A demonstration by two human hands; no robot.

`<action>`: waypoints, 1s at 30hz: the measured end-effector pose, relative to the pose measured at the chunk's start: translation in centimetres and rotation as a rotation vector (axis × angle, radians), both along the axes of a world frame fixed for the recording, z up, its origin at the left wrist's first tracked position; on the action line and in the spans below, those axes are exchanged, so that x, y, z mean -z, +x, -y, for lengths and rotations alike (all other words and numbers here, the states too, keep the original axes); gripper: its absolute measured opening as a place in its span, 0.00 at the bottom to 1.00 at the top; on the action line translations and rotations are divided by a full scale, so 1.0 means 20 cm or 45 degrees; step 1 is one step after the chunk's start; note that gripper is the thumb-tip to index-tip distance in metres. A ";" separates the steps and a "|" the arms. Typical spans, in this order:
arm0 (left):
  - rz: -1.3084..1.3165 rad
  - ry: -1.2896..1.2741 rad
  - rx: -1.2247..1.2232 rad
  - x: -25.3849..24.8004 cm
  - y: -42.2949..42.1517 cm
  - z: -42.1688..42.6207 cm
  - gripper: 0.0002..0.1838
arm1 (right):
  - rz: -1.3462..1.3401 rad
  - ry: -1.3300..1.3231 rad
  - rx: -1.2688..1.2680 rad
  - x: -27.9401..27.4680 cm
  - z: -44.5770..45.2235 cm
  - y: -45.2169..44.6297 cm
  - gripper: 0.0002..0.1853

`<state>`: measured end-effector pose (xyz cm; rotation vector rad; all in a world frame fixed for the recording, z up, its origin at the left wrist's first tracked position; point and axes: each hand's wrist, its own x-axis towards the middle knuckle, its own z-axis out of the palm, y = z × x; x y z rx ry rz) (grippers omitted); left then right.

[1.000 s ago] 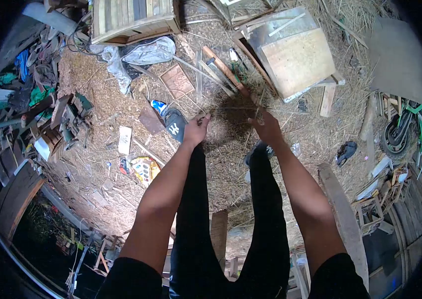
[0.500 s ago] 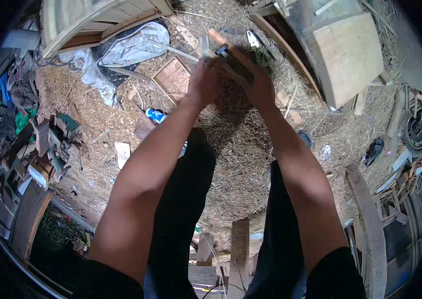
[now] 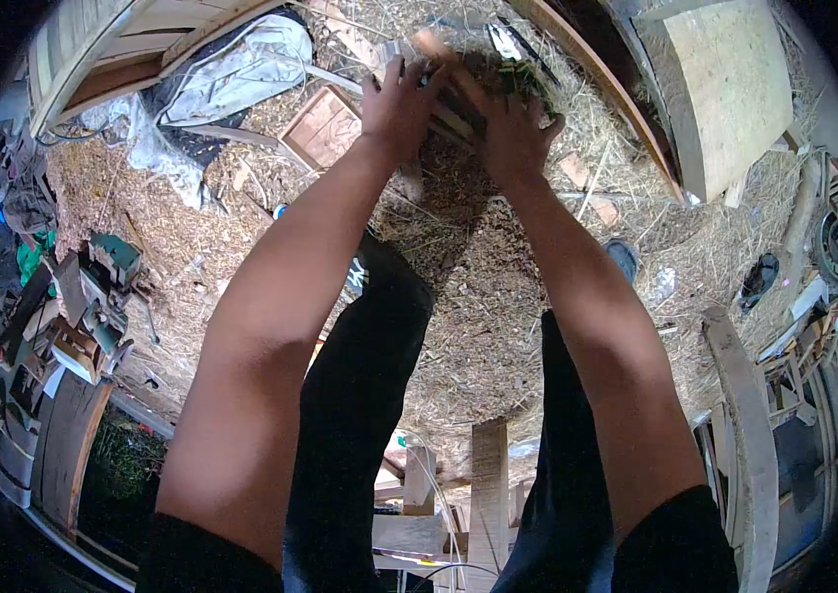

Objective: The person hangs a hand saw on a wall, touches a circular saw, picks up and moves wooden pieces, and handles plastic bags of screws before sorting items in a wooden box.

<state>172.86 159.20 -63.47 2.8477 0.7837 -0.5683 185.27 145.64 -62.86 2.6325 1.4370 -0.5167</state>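
Observation:
My left hand (image 3: pixel 401 117) is over the left side of a wooden piece, its fingers spread. On the other side, my right hand (image 3: pixel 518 143) rests by the same piece with its fingers apart. Between the hands lies a narrow wooden strip (image 3: pixel 455 72), its lighter end pointing away from me. The hands partly cover it, and shadow hides its lower part. Left of my left hand is a shallow wooden box (image 3: pixel 323 128) on the ground.
Straw and wood chips (image 3: pixel 483 287) cover the ground. A wooden cabinet (image 3: pixel 725 104) leans at the upper right, near a crumpled white sheet (image 3: pixel 251 74) across the floor. Scrap wood (image 3: pixel 83 326) is piled on the left. A long plank (image 3: pixel 740 425) stands at the lower right.
Fingers on both hands have spread apart, and both hands have moved slightly upward in view. The dark object seen on the wood between them no longer shows. The whole view has shifted.

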 end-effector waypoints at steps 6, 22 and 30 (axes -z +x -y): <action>0.146 0.356 0.226 0.03 0.01 0.02 0.36 | -0.041 -0.029 0.002 0.09 0.11 -0.13 0.28; -0.159 0.181 0.473 -0.14 -0.01 0.09 0.28 | -0.240 0.107 -0.011 -0.03 0.41 -0.11 0.35; -0.067 -0.157 0.221 -0.50 -0.08 0.05 0.25 | -0.122 0.254 -0.239 -0.38 0.34 0.07 0.40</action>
